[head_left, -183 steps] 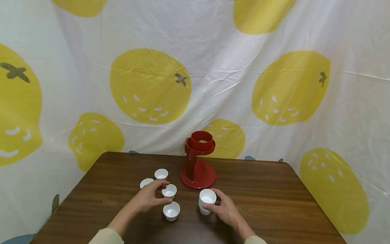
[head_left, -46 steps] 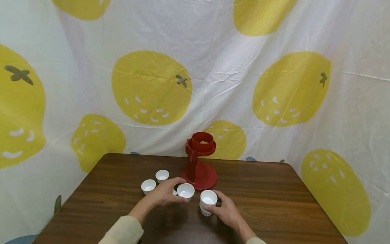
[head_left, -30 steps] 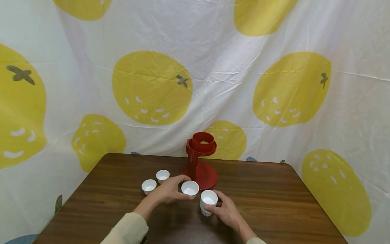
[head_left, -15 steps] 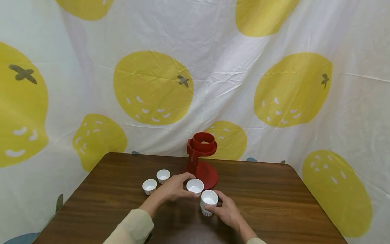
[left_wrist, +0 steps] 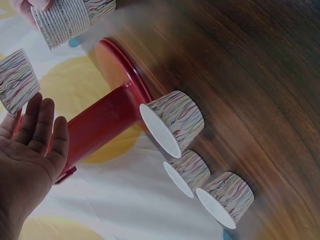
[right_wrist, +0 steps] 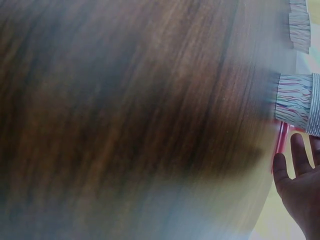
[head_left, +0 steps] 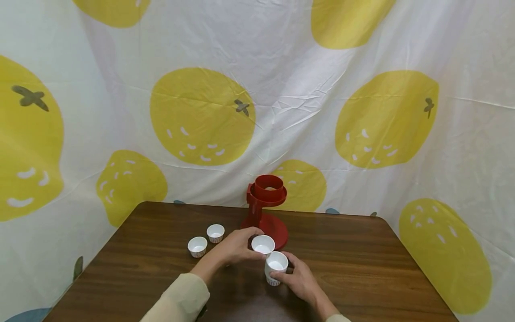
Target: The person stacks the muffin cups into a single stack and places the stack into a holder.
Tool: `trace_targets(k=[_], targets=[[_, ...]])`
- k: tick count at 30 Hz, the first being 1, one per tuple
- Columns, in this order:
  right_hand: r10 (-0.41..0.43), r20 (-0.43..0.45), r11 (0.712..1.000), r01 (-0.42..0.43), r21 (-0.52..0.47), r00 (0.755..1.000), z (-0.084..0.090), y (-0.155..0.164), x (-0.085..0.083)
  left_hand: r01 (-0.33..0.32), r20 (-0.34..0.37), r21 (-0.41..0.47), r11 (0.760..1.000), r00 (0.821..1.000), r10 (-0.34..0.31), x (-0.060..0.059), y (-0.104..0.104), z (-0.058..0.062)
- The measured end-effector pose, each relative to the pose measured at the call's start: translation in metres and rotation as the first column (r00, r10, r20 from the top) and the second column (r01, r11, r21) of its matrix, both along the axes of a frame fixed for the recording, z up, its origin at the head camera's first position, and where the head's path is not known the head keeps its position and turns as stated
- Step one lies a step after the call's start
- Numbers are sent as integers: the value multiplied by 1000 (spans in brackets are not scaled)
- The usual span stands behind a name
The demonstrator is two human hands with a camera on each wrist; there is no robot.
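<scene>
My left hand [head_left: 248, 245] pinches a small white paper cup [head_left: 263, 244], held just above and left of a stack of the same cups [head_left: 275, 267]. My right hand [head_left: 290, 273] grips that stack upright on the brown table [head_left: 362, 268]. In the left wrist view the held cup [left_wrist: 17, 82] with its striped outside is beyond my fingers [left_wrist: 42, 127], and the stack [left_wrist: 70, 20] is at the top. Right behind both hands stands a red stand [head_left: 265, 210] with a ring on top. The right wrist view is blurred and shows the stack [right_wrist: 297, 105].
Two loose cups [head_left: 197, 246] [head_left: 215, 233] sit left of my left hand. The left wrist view shows three cups [left_wrist: 172, 122] [left_wrist: 187, 172] [left_wrist: 225, 200] on the table by the stand's base [left_wrist: 117, 65]. A lemon-print cloth [head_left: 201, 116] hangs behind and beside the table.
My left hand has carried one cup to the right, from the group of loose cups to right beside the stack. The right hand and its stack have stayed put.
</scene>
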State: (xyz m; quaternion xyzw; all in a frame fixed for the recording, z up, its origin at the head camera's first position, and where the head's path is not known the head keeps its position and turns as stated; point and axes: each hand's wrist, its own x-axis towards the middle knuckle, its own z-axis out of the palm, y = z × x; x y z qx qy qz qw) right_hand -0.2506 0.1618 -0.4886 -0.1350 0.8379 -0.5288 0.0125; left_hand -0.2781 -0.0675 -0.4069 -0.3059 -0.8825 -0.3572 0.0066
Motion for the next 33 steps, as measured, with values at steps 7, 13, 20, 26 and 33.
trace_targets(k=[7, 13, 20, 26, 33], targets=[[-19, -16, 1000, 19, 13, 1000, 0, 0, 1, 14, -25, -14, 1000, 1000, -14, -2, 9, -1], [-22, -25, 1000, 22, -4, 999, 0, 0, 1, 27, -30, -28, 999, 999, -28, -4, 18, 0], [-13, -30, 1000, 14, 11, 999, -1, 1, 0, 20, -23, -25, 999, 1000, -21, -4, 27, -2], [-11, -47, 998, 13, 60, 999, -1, 3, -2, 9, 2, -23, 1000, 1000, -9, -4, 32, -5], [-11, -42, 999, 14, 53, 999, -1, 2, -1, 3, 3, -27, 1000, 1000, -2, -5, 35, -9]])
